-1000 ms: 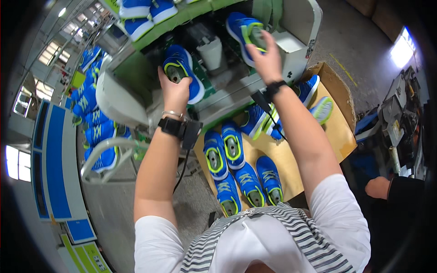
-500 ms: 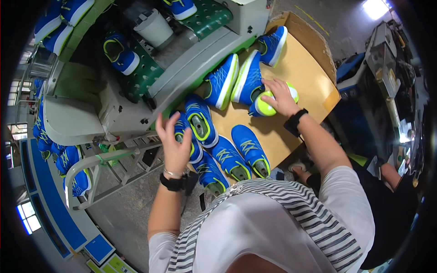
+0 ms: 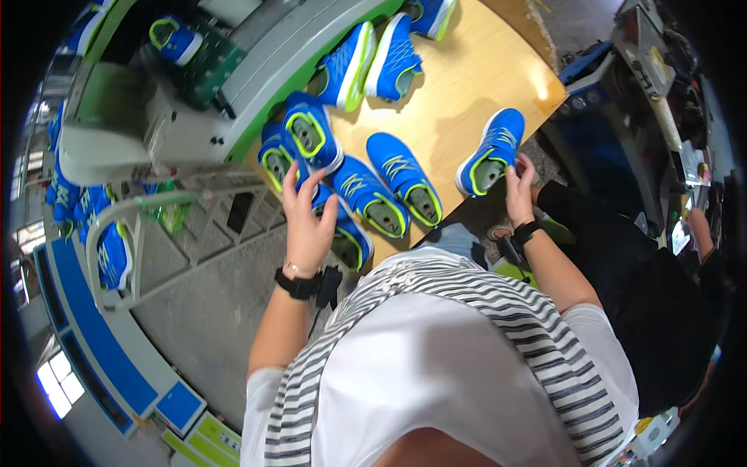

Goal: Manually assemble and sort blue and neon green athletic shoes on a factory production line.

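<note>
Blue shoe [image 3: 502, 138] w/ grey last [image 3: 485, 176] inside; R hand [image 3: 520, 192] at heel, fingers loosely parted; L hand [image 3: 308, 229] spread, nr other shoes [image 3: 358, 187].

No words, brands or numbers are being shown legibly. On the lime-green panel [image 3: 212, 433] at the lower left, small dark marks [image 3: 226, 442] are being displayed, too tiny and blurred to be read. On the pale machine housing [image 3: 171, 124], only small dark spots [image 3: 218, 140] are being shown.

The bare right hand [image 3: 520, 191] is just beside a blue, lime-lined lace-up shoe [image 3: 499, 137] on the tan tabletop [image 3: 498, 66], while the bare left hand [image 3: 308, 227] spreads its fingers near clustered blue lace-up shoes [image 3: 391, 162].
</note>
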